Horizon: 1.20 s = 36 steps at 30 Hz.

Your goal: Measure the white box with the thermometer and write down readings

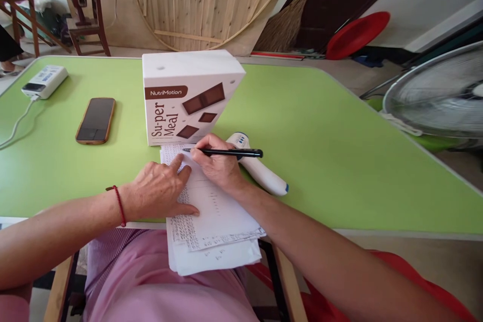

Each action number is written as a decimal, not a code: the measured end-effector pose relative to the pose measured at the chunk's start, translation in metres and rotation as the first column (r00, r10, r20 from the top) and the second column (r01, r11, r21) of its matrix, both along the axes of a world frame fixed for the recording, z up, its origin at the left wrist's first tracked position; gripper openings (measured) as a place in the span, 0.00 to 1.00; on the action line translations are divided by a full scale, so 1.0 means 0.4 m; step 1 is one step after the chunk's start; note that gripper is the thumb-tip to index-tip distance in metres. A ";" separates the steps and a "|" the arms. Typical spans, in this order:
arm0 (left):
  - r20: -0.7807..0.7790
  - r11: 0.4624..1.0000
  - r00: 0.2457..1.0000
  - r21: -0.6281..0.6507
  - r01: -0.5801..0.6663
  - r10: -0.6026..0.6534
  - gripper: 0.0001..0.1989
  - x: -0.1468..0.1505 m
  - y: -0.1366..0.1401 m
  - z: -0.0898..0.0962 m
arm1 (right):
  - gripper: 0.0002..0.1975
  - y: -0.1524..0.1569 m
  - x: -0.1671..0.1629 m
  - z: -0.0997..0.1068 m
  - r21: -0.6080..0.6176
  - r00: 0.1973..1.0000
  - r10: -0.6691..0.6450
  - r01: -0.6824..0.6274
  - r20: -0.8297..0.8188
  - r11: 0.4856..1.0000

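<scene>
My right hand is closed round a black pen, its tip at the upper part of a sheet of paper. Fingers spread, my left hand lies on the left side of the same sheet. Handwriting fills the left strip of the paper, and more sheets lie under it, jutting past the table's near edge. Just beyond the paper stands a white box printed "NutriMotion Su-per Meal". A white handheld device with blue ends lies right of my right hand, partly hidden by it.
On the green table, a phone lies left of the box. Farther left sits a white power strip with a cable. A fan stands beyond the right edge; a wooden chair is behind the table.
</scene>
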<state>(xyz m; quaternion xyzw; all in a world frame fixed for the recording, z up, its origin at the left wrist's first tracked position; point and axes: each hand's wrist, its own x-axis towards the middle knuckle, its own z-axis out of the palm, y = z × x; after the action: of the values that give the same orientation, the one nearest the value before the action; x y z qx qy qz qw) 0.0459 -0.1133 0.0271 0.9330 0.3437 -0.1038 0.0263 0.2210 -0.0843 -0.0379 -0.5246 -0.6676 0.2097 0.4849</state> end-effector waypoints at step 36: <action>-0.013 0.999 1.000 0.028 0.016 -0.016 0.35 -0.001 0.001 -0.003 | 0.08 0.002 0.004 -0.010 0.044 1.000 -0.027 0.026 0.011 0.999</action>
<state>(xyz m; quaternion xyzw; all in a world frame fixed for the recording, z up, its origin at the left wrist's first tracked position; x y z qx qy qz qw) 0.0455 -0.1131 0.0258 0.9353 0.3378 -0.1049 0.0103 0.2227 -0.0835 -0.0420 -0.5238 -0.6678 0.1855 0.4952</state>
